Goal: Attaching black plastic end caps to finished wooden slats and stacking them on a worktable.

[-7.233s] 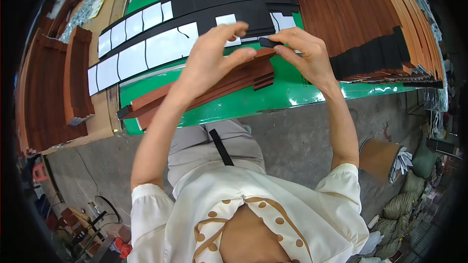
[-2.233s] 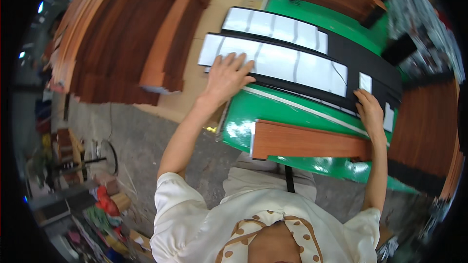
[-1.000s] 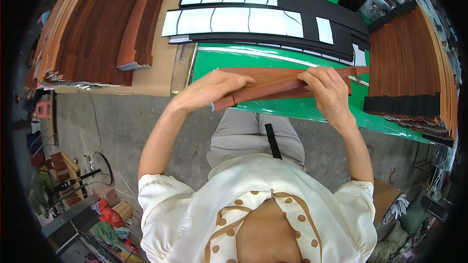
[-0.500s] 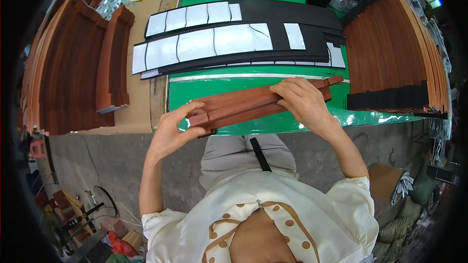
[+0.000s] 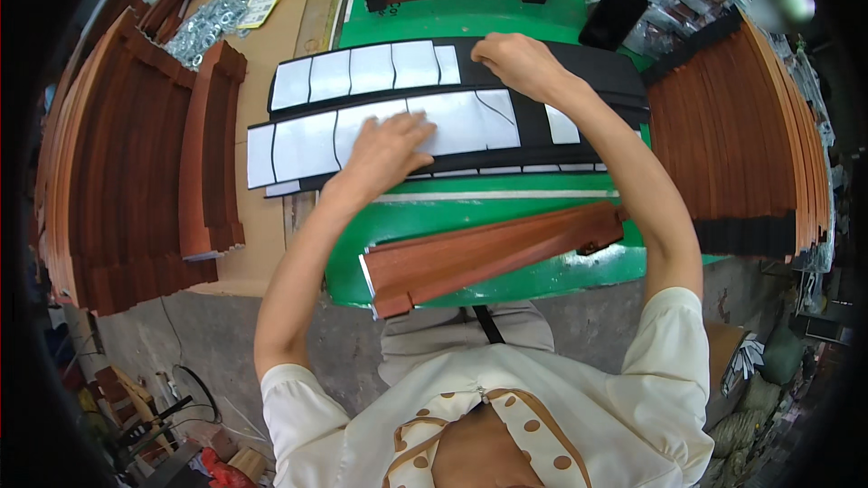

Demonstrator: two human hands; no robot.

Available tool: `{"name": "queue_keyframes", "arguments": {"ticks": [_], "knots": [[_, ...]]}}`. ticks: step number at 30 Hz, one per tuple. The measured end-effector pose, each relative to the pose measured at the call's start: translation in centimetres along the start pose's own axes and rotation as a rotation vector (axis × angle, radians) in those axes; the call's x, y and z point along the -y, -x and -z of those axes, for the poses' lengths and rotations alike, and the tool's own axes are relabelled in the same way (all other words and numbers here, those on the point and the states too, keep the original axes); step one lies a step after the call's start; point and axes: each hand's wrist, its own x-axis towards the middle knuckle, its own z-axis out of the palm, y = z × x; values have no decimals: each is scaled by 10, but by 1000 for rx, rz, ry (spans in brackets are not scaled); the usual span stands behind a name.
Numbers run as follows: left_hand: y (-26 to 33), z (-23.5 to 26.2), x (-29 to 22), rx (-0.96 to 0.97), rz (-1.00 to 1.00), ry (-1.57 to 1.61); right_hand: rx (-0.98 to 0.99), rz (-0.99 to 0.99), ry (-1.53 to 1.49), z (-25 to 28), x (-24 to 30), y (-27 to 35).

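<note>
Pressing flat, spread left fingers [image 5: 398, 131] on nearer black strip [image 5: 542, 131] with white backing panels; right fingers [image 5: 493, 47] curled, pinching farther strip [image 5: 362, 72]. Both strips mid-bench [image 5: 470, 212]; reddish wooden piece [image 5: 493, 253] along near edge.
</note>
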Motion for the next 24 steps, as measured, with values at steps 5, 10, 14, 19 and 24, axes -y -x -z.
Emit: {"name": "queue_keyframes", "arguments": {"ticks": [5, 10, 14, 19, 24], "knots": [[-25, 10, 4, 76, 38, 14, 46, -63, 84, -38, -15, -55], [-47, -12, 26, -109, 104, -242, 35, -11, 172, -65, -26, -76], [-40, -35, 36, -133, 100, -220, 43, 121, 370, -75, -33, -82], [-42, -37, 36, -182, 63, -193, -52, -27, 267, -71, -42, -87], [-38, -33, 33, -152, 111, -119, -188, -564, -649, -24, -20, -77]]}}
